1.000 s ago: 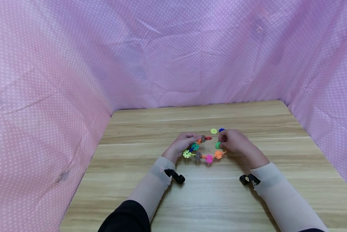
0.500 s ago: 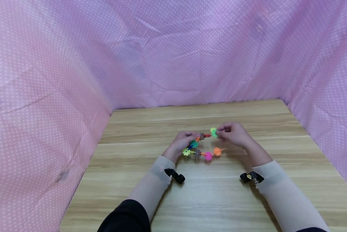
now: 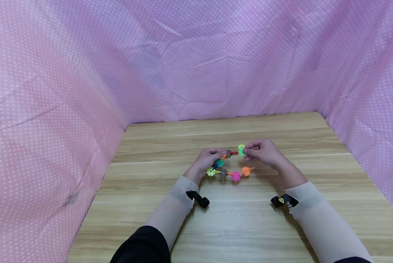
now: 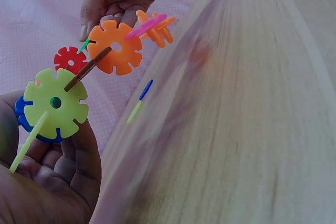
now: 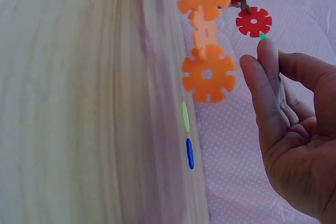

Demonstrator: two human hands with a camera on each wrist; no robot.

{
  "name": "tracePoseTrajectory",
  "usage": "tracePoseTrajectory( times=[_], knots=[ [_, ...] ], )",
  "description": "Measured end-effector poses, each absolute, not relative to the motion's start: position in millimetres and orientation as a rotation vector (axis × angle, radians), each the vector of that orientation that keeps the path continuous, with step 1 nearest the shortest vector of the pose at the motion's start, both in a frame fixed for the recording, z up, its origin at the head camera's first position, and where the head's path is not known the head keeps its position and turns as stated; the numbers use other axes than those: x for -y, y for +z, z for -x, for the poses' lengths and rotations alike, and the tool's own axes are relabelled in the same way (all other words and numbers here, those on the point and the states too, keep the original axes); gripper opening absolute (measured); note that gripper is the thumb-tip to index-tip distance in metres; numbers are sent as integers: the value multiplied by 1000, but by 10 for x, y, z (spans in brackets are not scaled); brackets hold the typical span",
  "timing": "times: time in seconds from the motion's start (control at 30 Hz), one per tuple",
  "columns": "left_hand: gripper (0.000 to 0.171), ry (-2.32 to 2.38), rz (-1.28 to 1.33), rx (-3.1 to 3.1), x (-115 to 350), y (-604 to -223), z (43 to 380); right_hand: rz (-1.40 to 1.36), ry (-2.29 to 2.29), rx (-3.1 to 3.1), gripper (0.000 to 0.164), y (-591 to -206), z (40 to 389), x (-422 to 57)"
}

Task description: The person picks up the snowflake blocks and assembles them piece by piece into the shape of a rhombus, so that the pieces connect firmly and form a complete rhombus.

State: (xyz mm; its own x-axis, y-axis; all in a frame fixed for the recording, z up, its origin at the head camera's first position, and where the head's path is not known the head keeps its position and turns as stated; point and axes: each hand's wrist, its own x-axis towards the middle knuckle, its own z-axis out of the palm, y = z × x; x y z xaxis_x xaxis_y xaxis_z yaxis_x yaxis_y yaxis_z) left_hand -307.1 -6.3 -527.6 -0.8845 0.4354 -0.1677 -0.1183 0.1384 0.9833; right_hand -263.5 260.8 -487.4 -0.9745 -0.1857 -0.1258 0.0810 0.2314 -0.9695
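My left hand (image 3: 204, 160) grips one side of a curved chain of flower-shaped plastic discs, including a yellow-green disc (image 4: 55, 106), an orange disc (image 4: 115, 48) and a pink disc (image 3: 236, 176). A red disc (image 5: 253, 22) forms the chain's far end. Between thumb and fingers, my right hand (image 3: 265, 153) pinches a green disc (image 3: 241, 152), mostly covered by the fingers in the right wrist view. The green disc's edge meets the red disc's rim; how deeply the slots engage cannot be seen. The chain's other end, an orange disc (image 5: 208, 74), hangs free.
On the wooden table (image 3: 235, 226) lie a loose yellow disc (image 5: 185, 116) and a loose blue disc (image 5: 190, 153), near the far side of the hands. A pink dotted cloth (image 3: 196, 65) surrounds the table's back and sides.
My right hand has moved the green disc up and left, from beside the orange end to the red disc. The left hand stays nearly still with the chain.
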Motion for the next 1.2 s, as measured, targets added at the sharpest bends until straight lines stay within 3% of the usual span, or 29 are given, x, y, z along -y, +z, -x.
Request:
tracePoseTrajectory(
  times=[0.63, 0.77, 0.93, 1.2],
  knots=[
    [22, 1849, -309, -1952, 35, -5272, 3049, 104, -1868, -2256, 22, -4868, 2619, -2527],
    [25, 1840, -251, -1943, 51, -5273, 3059, 130, -1707, -2454, 30, -4884, 2645, -2638],
    [26, 1829, -231, -1942, 72, -5273, 3073, 121, -1281, -2844, 26, -4914, 2677, -2796],
    [26, 1812, -238, -1948, 93, -5255, 3091, 240, -1084, -2860, 28, -5011, 2718, -2870]
  ],
)
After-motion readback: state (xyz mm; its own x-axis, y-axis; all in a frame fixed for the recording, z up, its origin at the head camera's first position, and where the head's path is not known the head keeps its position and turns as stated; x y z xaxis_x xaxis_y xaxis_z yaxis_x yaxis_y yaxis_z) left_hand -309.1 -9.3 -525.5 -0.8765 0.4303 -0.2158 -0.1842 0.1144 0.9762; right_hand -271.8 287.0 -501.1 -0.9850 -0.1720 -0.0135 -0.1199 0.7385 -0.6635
